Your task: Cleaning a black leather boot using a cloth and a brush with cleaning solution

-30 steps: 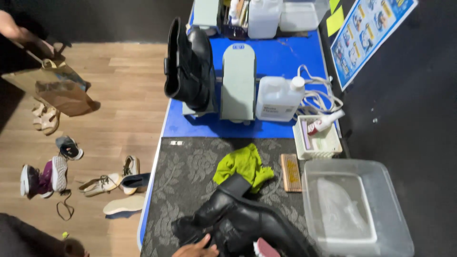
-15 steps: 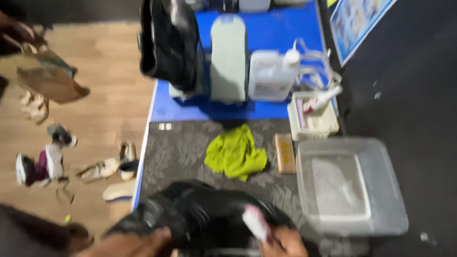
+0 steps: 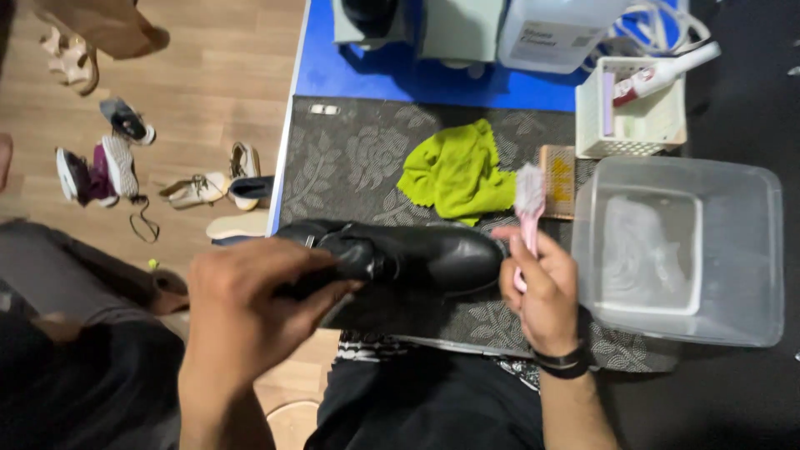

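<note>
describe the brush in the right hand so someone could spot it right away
Start at the clear plastic tub on the grey patterned mat. Just left of it, the right hand holds a small pink brush upright, beside the black boot. Unlike the wooden brush lying behind it, it is pink with pale bristles.
</note>
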